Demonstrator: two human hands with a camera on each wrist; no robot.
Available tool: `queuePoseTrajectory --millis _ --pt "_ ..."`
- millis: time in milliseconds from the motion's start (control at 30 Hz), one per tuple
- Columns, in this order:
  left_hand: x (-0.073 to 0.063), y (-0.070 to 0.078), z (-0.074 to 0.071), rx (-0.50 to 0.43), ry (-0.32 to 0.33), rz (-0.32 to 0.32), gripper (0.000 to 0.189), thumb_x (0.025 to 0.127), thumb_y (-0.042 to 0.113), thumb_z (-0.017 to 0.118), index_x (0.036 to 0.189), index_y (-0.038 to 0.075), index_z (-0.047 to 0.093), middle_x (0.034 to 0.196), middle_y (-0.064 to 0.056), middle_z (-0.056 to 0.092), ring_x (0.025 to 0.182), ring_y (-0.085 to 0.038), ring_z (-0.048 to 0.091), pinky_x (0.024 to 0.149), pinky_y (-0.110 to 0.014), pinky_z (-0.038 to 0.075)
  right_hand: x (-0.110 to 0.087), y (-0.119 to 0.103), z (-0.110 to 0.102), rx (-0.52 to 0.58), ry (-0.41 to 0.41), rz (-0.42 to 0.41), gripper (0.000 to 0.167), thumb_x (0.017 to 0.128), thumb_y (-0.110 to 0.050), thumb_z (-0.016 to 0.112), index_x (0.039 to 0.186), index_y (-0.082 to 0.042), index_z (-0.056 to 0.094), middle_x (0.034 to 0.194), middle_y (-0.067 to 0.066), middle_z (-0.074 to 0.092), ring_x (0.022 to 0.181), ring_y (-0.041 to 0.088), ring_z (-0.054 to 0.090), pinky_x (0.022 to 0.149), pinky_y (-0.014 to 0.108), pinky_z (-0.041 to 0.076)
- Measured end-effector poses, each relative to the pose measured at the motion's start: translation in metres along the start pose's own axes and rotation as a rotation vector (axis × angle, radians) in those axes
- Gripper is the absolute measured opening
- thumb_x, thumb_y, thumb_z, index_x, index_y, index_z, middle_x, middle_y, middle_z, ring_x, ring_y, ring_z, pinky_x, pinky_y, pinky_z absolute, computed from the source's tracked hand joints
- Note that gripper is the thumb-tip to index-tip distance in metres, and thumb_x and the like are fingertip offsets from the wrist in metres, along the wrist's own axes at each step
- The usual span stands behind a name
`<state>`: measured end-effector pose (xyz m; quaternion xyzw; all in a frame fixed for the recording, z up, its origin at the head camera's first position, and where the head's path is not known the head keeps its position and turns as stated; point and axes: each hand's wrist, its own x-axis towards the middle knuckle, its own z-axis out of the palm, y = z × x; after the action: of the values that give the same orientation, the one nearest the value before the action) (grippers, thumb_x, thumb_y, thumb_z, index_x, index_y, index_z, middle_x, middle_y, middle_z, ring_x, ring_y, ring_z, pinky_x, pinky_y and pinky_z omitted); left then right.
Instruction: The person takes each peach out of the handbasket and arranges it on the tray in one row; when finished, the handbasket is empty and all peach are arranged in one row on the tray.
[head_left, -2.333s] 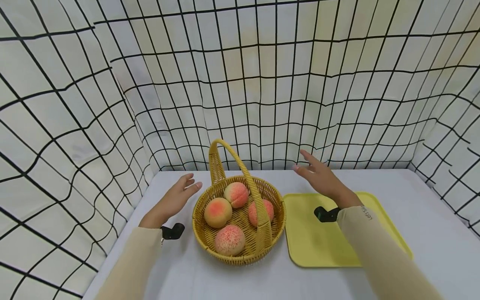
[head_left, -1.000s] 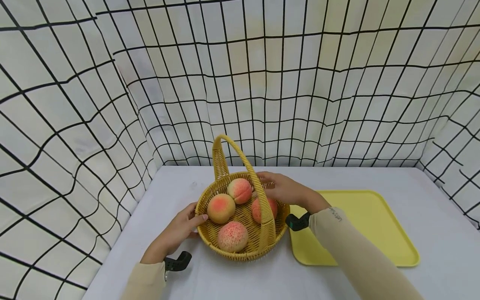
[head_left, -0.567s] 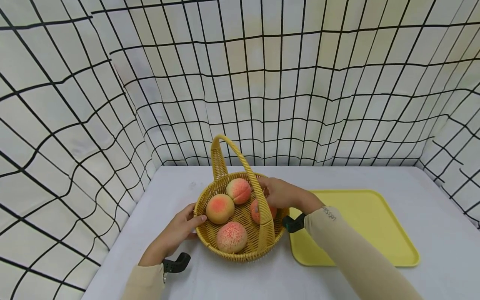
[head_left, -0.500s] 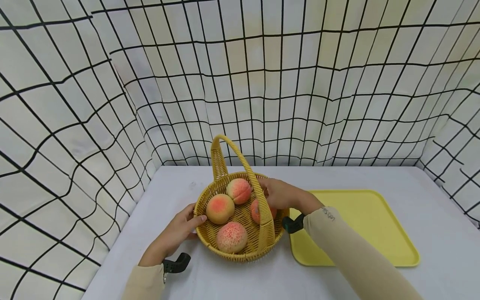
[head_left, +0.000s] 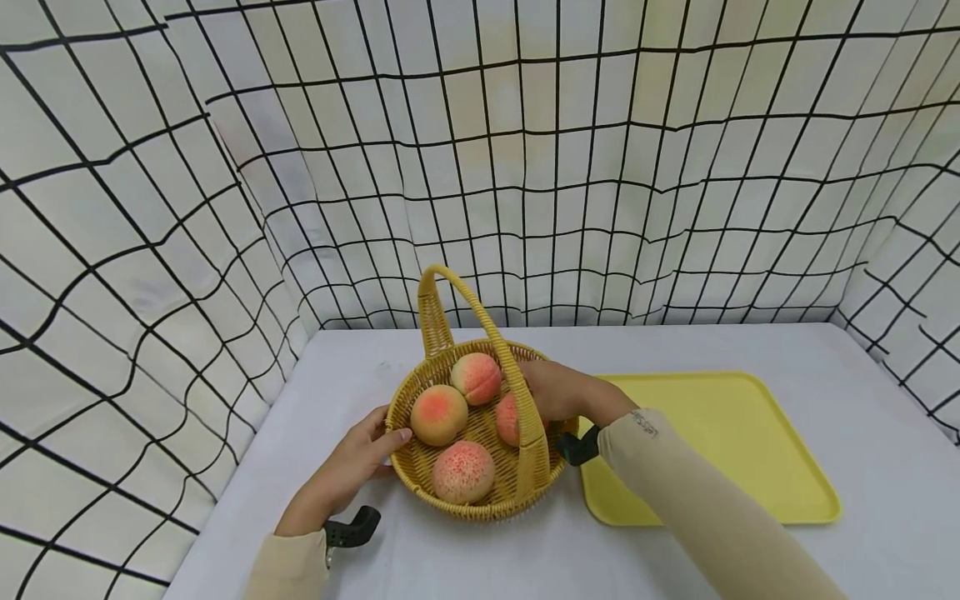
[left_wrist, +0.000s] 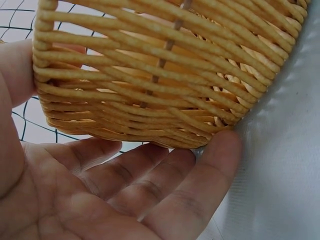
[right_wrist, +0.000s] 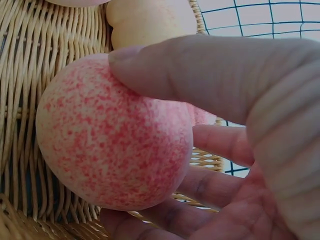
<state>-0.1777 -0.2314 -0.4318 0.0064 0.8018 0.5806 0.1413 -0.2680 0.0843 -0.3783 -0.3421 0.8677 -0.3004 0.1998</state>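
A yellow wicker basket (head_left: 483, 511) with a tall arched handle stands on the white table, holding several peaches. My left hand (head_left: 347, 468) grips its left side, the thumb over the rim and the fingers (left_wrist: 185, 200) against the outside wall low down. On the other side, my right hand (head_left: 557, 392) reaches in past the handle. It holds the speckled pink peach (right_wrist: 115, 135), thumb on top and fingers around the far side. Partly hidden by the handle in the head view, that peach lies right of a pink-red peach (head_left: 476, 378), an orange-topped peach (head_left: 438, 414) and a speckled peach (head_left: 462, 472).
A flat yellow tray (head_left: 720, 450) lies on the table right of the basket, with my right sleeve (head_left: 690, 492) crossing over its near left part. White walls with black netting (head_left: 555, 208) enclose the table at the back and sides.
Both hands have come in from beside the basket: the left took hold of its left rim, while the right moved left into it and closed around the right-hand peach.
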Motion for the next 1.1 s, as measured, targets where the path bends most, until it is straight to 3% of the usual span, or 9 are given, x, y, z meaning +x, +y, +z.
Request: queuePoseTrajectory --millis 367,667,800,1100 --pt "-0.001 -0.001 0.001 -0.012 -0.008 0.013 0.065 0.108 0.026 0.055 0.162 0.002 0.028 0.159 -0.028 0.04 0.135 -0.041 0.055 0.094 -0.049 0.058 0.003 -0.002 0.004 -0.079 -0.07 -0.006 0.026 0.094 -0.022 0.076 0.117 -0.012 0.073 0.101 0.0 0.069 0.091 0.013 0.056 0.089 0.03 0.049" --pt "0.0 -0.001 0.001 -0.023 -0.005 0.01 0.065 0.108 0.026 0.056 0.162 0.003 0.027 0.158 -0.028 0.04 0.134 -0.041 0.056 0.094 -0.049 0.059 0.003 -0.001 0.006 -0.106 -0.084 -0.016 0.044 0.086 -0.032 0.083 0.127 -0.017 0.072 0.11 0.0 0.068 0.103 0.015 0.057 0.098 0.036 0.048" --pt "-0.001 -0.001 0.001 -0.022 -0.001 0.008 0.066 0.108 0.026 0.056 0.162 0.002 0.027 0.158 -0.028 0.041 0.133 -0.041 0.057 0.093 -0.049 0.059 0.004 -0.001 0.009 -0.092 -0.065 -0.016 0.051 0.08 -0.03 0.087 0.127 -0.016 0.072 0.112 -0.001 0.068 0.105 0.016 0.058 0.099 0.038 0.048" --pt "-0.001 0.0 0.001 -0.018 -0.005 0.009 0.066 0.108 0.027 0.055 0.162 0.002 0.027 0.158 -0.028 0.04 0.134 -0.041 0.056 0.094 -0.049 0.058 0.001 -0.002 0.01 -0.112 -0.044 -0.024 0.055 0.08 -0.025 0.086 0.131 -0.011 0.07 0.116 0.001 0.07 0.107 0.017 0.06 0.099 0.039 0.049"
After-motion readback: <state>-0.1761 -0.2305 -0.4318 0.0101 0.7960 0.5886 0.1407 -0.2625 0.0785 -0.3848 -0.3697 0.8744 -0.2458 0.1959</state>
